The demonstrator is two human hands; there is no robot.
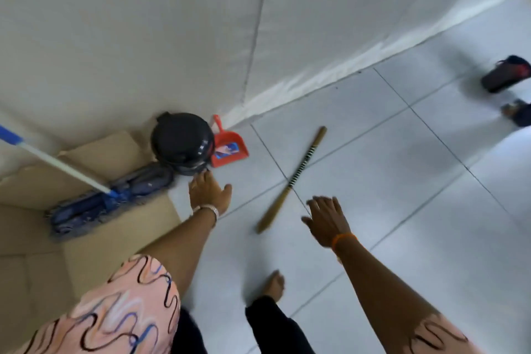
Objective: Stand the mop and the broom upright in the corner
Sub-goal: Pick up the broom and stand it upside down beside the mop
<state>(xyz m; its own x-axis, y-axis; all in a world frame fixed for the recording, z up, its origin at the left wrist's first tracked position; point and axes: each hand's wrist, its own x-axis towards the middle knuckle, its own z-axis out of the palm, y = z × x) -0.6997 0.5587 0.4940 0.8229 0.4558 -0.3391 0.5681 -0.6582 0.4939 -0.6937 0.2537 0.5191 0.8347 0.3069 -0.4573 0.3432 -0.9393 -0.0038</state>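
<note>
Reaching forward with both arms, we find neither hand holding anything at this moment. Nearest to us, a bare foot (pixel 274 284) stands on the tiled floor (pixel 388 181). Our right hand (pixel 326 223) is spread, fingers (pixel 319 204) apart, just short of the near end of the broom (pixel 293 178); we cannot tell whether a fingertip touches it. Our left hand (pixel 208 191) is also flat and empty, fingers apart, with the tips at or against the base of the black bin (pixel 182 142).

The broom, a brown stick with a black-and-white banded middle, lies flat on the floor, running diagonally from near-left to far-right, well out from the wall. So it is not stood up yet.

The mop (pixel 112 195) is to the left: its blue head rests on flattened cardboard (pixel 86 238) and its white-and-blue handle slopes up and away to the left, out of view. Whether its top leans on the wall we cannot tell. The head sits short of the corner.

Farther off, a red dustpan (pixel 228 148) is beside the bin, near the wall corner (pixel 250 75). Dark sandals (pixel 507 73) lie far right.

Judgement: neither item placed; the task looks barely begun. Broom pickup seems first, then the mop.
</note>
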